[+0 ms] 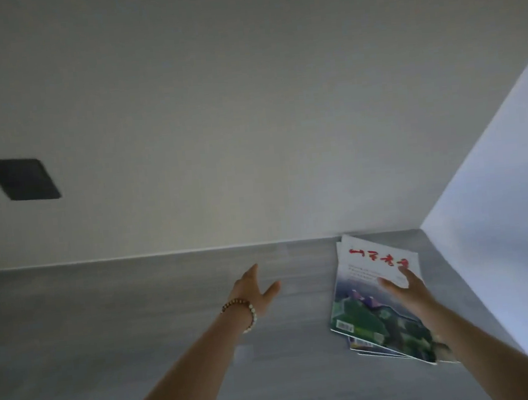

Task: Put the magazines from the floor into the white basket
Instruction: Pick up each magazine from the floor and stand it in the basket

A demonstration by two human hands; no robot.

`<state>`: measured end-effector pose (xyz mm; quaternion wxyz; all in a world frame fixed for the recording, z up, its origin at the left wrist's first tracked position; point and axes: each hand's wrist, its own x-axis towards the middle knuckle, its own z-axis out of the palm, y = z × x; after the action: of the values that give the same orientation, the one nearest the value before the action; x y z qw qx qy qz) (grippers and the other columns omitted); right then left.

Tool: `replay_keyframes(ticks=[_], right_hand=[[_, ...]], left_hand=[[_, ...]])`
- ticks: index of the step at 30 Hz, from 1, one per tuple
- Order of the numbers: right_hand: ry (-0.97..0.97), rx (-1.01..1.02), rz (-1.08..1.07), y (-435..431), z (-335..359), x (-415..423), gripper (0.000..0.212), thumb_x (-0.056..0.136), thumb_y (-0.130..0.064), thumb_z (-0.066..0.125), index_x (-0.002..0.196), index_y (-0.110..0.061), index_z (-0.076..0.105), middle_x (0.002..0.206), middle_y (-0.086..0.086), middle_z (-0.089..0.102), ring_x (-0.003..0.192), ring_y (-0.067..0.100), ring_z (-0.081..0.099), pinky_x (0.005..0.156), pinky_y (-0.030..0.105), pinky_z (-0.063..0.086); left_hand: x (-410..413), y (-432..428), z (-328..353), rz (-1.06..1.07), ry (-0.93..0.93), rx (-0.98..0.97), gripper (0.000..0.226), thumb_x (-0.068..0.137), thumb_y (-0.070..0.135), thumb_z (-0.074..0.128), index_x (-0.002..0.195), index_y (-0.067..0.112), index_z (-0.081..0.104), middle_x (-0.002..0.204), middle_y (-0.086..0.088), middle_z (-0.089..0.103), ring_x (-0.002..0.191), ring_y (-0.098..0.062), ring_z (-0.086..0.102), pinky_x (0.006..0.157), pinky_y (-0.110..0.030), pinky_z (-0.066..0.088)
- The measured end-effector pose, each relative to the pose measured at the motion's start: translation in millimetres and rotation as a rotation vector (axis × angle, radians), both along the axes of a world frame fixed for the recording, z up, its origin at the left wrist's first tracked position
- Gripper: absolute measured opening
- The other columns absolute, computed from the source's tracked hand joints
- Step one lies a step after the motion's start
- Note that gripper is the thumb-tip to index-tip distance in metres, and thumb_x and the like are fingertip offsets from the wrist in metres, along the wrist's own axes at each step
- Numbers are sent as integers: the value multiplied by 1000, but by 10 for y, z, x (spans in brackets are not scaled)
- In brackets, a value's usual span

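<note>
Right hand (405, 286) pinches fanned magazines (375, 302) by one edge; left hand (258, 289) spread, empty; lower copies might slide out.

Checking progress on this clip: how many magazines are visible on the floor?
3 at least, in one fanned stack by the corner of the wall. The right hand rests on the top one; two lower edges peek out beneath. More may be hidden.

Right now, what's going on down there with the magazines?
A person is reaching toward a small stack of magazines on the grey floor, near the corner of the walls. The right hand rests on the top cover, fingers spread; whether it grips is unclear. The left hand, wearing a beaded bracelet, hovers open and empty. No white basket is in view.
</note>
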<state>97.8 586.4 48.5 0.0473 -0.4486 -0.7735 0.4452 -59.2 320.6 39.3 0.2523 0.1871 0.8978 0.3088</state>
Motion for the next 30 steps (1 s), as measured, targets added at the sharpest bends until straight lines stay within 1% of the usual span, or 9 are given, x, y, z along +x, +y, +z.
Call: replay_keyframes(ticks=[4,6,9,13,16,20,24,26,30], right_hand=[[-38,-63,-54,574,-149,439,59,86,-26,65,136,-6,40,128,22,57,82,31,64,65,33,54],[-48,-94,-101,748,-241,565,61,86,-25,65,136,-4,38,118,29,60,96,41,63,59,30,50],[-52,-167,-18,912,-440,667,38,86,-27,64,110,1,55,80,24,66,75,33,64,72,41,54],[-85,-160,-46,994,-679,730,19,86,-22,65,84,-3,62,66,10,63,66,23,59,79,39,52],[-51,-111,-91,1030,-804,722,14,80,-20,71,89,-12,65,77,8,66,79,25,62,81,39,50],[-3,-100,-132,1009,-834,719,44,76,-25,75,116,-14,59,106,4,62,104,26,60,87,36,51],[66,-198,-164,1004,-859,743,52,77,-14,75,123,-7,54,123,12,60,113,30,57,96,42,49],[92,-230,-156,998,-831,749,52,79,-11,72,126,-4,50,126,15,59,115,30,57,93,37,50],[152,-221,-119,891,-683,646,51,85,-19,67,130,-7,46,133,9,55,114,24,54,85,30,42]], left_hand=[[316,843,-233,-58,-72,-3,81,83,54,49,144,12,16,153,-9,23,139,-25,26,114,-37,25],[445,1165,-344,-67,-99,-2,80,84,53,50,144,11,17,152,-10,24,139,-25,27,114,-37,25],[598,1513,-487,-56,-171,15,75,83,52,52,140,10,26,146,-12,36,131,-28,40,109,-37,34],[745,1751,-651,-3,-229,71,54,85,44,53,126,9,45,123,-13,58,110,-29,56,97,-43,47],[790,1853,-685,123,-255,148,46,86,29,57,124,6,47,114,-11,62,101,-25,58,88,-32,49],[896,1976,-588,98,-416,200,40,89,20,53,126,8,44,95,-2,61,80,-14,60,63,-20,53],[1013,2024,-490,2,-395,239,38,94,10,41,131,9,40,129,-11,54,103,-19,57,86,-28,48],[996,1948,-412,-5,-399,304,38,93,6,41,132,11,41,128,-13,56,111,-22,56,92,-30,46],[856,1647,-233,1,-370,364,40,93,8,44,133,15,42,112,-25,63,93,-40,56,81,-36,48]])
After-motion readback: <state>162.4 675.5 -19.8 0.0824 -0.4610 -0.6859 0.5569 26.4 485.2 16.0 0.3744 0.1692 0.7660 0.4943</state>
